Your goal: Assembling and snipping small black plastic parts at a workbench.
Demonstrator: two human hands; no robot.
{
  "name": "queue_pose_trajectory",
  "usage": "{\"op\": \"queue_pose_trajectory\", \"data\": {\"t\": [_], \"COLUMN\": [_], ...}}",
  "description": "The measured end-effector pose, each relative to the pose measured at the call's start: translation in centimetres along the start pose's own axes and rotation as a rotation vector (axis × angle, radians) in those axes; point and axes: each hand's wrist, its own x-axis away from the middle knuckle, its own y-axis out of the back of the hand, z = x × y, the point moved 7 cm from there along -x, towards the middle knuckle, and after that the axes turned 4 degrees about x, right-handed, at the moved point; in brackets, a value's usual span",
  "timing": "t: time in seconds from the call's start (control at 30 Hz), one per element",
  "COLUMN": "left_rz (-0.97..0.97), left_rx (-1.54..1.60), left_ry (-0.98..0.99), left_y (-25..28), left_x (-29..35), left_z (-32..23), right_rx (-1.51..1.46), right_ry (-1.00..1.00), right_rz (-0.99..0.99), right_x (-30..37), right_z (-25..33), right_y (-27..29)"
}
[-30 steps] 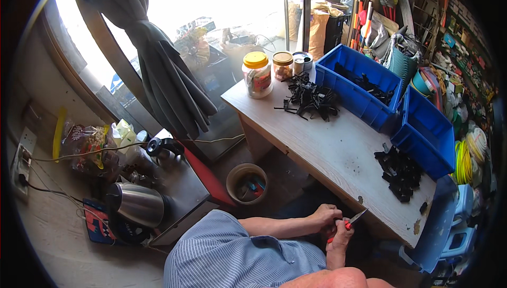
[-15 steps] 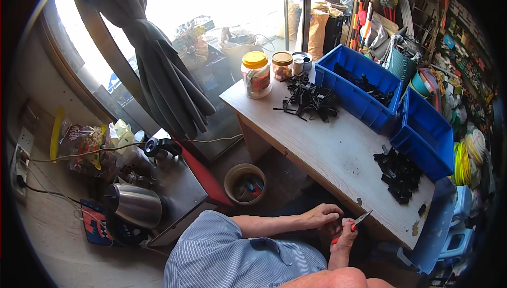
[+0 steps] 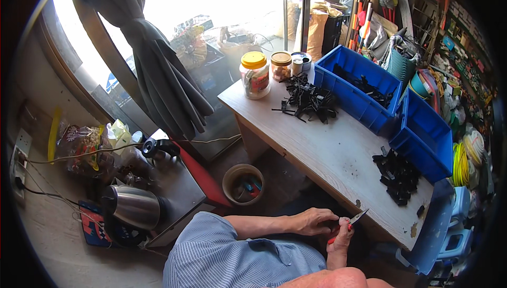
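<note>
Above my lap, beside the table's near edge, my right hand is closed around red-handled scissors. Their pointed metal blades stick out from the fist toward the tabletop. Just left of it is my left hand, its fingers bent and drawn together by the scissor handles. Whatever lies between those fingers is too small or hidden to make out. On the table, a heap of small black pieces lies nearest my hands. Farther back is a pile of longer black strip-like pieces.
Two blue bins stand along the table's far right side; the farther holds black pieces. Lidded jars stand at the back corner. A bucket sits on the floor. To my left are a metal kettle and cords.
My left hand has shifted slightly left and its fingers have straightened somewhat. The right hand, still gripping the scissors, has moved a little left. The whole view has shifted slightly.
</note>
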Motion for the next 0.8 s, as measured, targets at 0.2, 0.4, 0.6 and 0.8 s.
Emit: {"op": "queue_pose_trajectory", "data": {"t": [0.2,0.4,0.6,0.8], "left_rz": [-0.051,-0.136,-0.287,-0.563], "left_rx": [-0.061,-0.083,0.007,0.386], "left_ry": [-0.022,0.037,0.222,0.291], "left_y": [-0.2,-0.7,0.7,2.7], "left_x": [-0.2,0.2,-0.4,-2.7], "left_z": [-0.3,0.1,0.4,2.1], "right_rx": [-0.028,0.082,0.044,0.130], "right_ry": [-0.030,-0.083,-0.146,-0.185], "right_rz": [0.041,0.036,0.019,0.107], "right_x": [-0.3,0.1,0.5,0.6], "right_z": [-0.6,-0.7,-1.4,-1.0], "right_y": [0.4,0.9,2.4,-1.2]}}
